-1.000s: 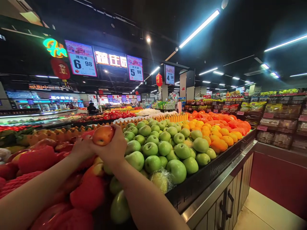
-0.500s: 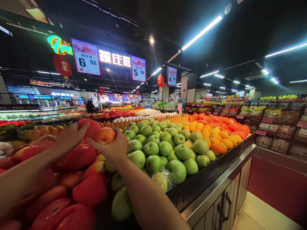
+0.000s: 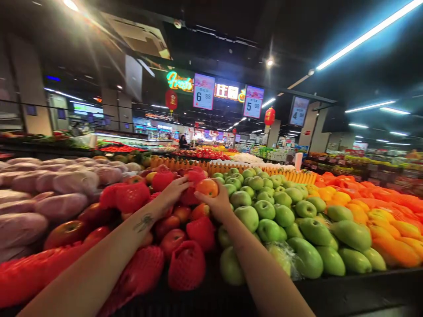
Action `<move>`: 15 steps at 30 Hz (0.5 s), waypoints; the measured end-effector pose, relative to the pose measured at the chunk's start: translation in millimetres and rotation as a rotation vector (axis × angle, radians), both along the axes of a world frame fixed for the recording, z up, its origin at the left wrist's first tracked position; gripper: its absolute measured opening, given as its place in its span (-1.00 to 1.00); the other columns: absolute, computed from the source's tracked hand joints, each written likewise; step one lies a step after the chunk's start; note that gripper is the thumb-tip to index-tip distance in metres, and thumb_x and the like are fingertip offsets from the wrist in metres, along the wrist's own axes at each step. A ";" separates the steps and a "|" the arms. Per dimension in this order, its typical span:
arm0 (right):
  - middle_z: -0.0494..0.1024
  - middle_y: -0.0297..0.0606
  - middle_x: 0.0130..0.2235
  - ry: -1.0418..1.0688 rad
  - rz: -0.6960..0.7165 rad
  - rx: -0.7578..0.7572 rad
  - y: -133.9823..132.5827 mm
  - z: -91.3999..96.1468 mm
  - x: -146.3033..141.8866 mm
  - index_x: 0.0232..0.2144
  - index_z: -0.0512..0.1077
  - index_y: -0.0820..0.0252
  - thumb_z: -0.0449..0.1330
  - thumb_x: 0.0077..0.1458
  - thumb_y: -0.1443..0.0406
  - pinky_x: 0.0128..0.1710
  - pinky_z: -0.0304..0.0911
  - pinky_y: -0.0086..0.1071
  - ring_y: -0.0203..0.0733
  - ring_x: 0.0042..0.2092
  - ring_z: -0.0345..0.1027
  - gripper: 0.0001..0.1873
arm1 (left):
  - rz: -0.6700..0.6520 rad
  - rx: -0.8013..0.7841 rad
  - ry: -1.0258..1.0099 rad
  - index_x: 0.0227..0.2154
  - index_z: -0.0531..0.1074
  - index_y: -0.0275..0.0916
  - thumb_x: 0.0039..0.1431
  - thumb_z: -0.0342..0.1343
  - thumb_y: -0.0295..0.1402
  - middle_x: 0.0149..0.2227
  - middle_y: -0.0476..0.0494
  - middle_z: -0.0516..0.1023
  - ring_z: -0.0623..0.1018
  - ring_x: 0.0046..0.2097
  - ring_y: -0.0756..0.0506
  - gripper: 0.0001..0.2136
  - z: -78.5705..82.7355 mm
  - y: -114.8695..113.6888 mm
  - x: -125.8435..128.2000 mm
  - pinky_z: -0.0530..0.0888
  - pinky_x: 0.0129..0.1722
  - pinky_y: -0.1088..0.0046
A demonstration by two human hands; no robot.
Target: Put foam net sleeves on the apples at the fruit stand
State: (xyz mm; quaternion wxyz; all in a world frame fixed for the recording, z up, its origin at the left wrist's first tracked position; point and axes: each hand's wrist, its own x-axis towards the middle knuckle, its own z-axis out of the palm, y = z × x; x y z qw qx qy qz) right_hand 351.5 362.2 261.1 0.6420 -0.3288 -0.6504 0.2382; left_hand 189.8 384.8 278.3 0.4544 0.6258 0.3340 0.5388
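Observation:
My right hand [image 3: 220, 203] is closed around a red-orange apple [image 3: 207, 187], its thumb along the apple's left side. Close by on the left, my left hand [image 3: 173, 193] has its fingers on a red foam net [image 3: 195, 175]; whether fruit fills this net is hard to see. Below both hands lies a pile of red apples [image 3: 173, 241], some bare and others wrapped in red foam nets [image 3: 187, 265]. Green apples [image 3: 265, 209] are heaped directly to the right of my right hand.
Pale wrapped fruit [image 3: 61, 204] is piled on the left. Oranges and other orange fruit [image 3: 391, 233] lie far right. A low yellow picket fence [image 3: 284, 175] edges the back of the display, and a black ledge [image 3: 360, 290] its front. Price signs [image 3: 203, 91] hang above.
My view has swung left, so the hands and apples appear further right and more of the left-hand fruit shows. The right hand still holds the apple, the left hand still has the red net.

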 end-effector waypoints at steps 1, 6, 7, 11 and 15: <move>0.47 -0.37 -0.32 0.001 -0.025 0.004 0.3 -0.9 -0.4 -0.27 0.41 0.16 0.48 -0.31 0.01 -0.23 0.38 -0.31 -0.24 -0.32 0.32 -0.41 | 0.017 0.008 -0.001 -0.36 0.45 -0.23 -0.23 0.38 -0.06 -0.41 -0.06 0.57 0.50 -0.39 -0.06 -0.57 1.4 3.1 -3.8 0.43 -0.38 0.43; 0.51 -0.32 -0.31 0.121 -0.195 -0.026 9.8 -2.4 4.4 -0.25 0.40 0.16 0.45 -0.32 -0.02 -0.25 0.39 -0.28 -0.20 -0.32 0.36 -0.38 | 0.161 0.114 0.023 -0.45 0.42 -0.26 -0.30 0.37 0.07 -0.57 0.05 0.40 0.28 -0.54 0.05 -0.49 2.6 15.6 -11.9 0.17 -0.51 0.51; 0.52 -0.30 -0.31 0.137 -0.218 -0.034 12.5 -2.0 6.8 -0.25 0.41 0.17 0.44 -0.30 -0.04 -0.24 0.40 -0.26 -0.19 -0.32 0.38 -0.39 | 0.204 0.130 0.016 -0.45 0.40 -0.25 -0.24 0.34 0.08 -0.57 0.05 0.38 0.27 -0.54 0.04 -0.52 1.8 16.5 -12.0 0.17 -0.50 0.49; 0.56 -0.20 -0.21 0.170 -0.276 0.012 20.9 -0.4 16.4 -0.21 0.46 0.17 0.38 -0.22 -0.06 -0.10 0.43 -0.17 -0.09 -0.19 0.45 -0.41 | 0.539 0.335 0.088 -0.43 0.35 -0.21 0.03 0.18 -0.12 -0.47 -0.05 0.46 0.42 -0.43 -0.05 -0.74 -0.9 14.1 -13.4 0.30 -0.38 0.42; 0.59 -0.13 -0.13 0.121 -0.033 0.024 22.8 -4.9 15.3 -0.10 0.48 0.18 0.27 -0.10 -0.06 -0.08 0.47 -0.14 -0.05 -0.12 0.51 -0.41 | 0.613 0.580 0.482 -0.42 0.33 -0.20 0.10 0.15 -0.33 -0.43 -0.07 0.47 0.43 -0.37 -0.08 -0.90 -2.3 7.8 -15.6 0.26 -0.34 0.40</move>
